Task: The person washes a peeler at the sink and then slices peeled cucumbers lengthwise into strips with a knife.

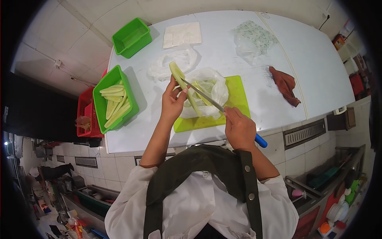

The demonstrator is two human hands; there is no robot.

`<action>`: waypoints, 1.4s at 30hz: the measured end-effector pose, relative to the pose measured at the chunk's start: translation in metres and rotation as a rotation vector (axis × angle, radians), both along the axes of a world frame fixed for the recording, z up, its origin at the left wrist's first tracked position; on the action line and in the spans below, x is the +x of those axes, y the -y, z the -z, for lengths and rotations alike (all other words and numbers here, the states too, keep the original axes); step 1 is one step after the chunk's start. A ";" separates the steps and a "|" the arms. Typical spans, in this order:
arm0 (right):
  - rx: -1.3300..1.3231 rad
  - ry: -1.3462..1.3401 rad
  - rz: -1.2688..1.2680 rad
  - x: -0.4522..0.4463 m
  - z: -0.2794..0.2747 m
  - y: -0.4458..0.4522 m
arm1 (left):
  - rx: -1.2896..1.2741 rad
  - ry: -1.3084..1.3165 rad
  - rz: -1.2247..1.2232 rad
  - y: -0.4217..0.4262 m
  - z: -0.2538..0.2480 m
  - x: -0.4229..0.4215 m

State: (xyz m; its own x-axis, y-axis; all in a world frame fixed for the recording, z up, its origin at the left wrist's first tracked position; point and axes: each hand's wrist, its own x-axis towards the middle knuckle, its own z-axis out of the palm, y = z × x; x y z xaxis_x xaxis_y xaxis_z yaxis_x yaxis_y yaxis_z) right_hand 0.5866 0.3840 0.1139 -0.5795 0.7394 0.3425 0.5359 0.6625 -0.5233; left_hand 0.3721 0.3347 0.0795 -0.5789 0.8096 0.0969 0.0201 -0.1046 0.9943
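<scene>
My left hand (174,99) is closed around a long, pale green piece of peeled cucumber (177,74), tilted with its hollowed upper end away from me. In my right hand (240,126) is a knife (206,97) with a blue handle, its blade tip touching or very near the cucumber. Below both hands, an open white plastic bag (218,91) with pale green scraps (205,98) inside rests on a yellow-green cutting board (238,97). More peeled cucumber pieces (115,101) lie in a green basket (133,101) to the left.
Another green basket (131,38) stands at the far left of the white table (223,51). Around it are white sheets (182,35), a crumpled plastic bag (175,61), a patterned plastic bag (254,40) and a brown cloth (285,85). Red crates (85,107) stand beyond the left edge.
</scene>
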 end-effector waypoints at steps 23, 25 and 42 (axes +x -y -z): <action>-0.456 -0.249 -0.027 -0.005 0.008 -0.008 | 0.121 0.617 0.216 0.014 -0.002 -0.010; -0.437 -0.266 -0.029 -0.005 0.010 -0.008 | 0.127 0.626 0.225 0.013 -0.002 -0.009; -0.532 -0.206 -0.025 0.005 0.012 -0.006 | 0.116 0.476 0.206 0.006 -0.003 -0.008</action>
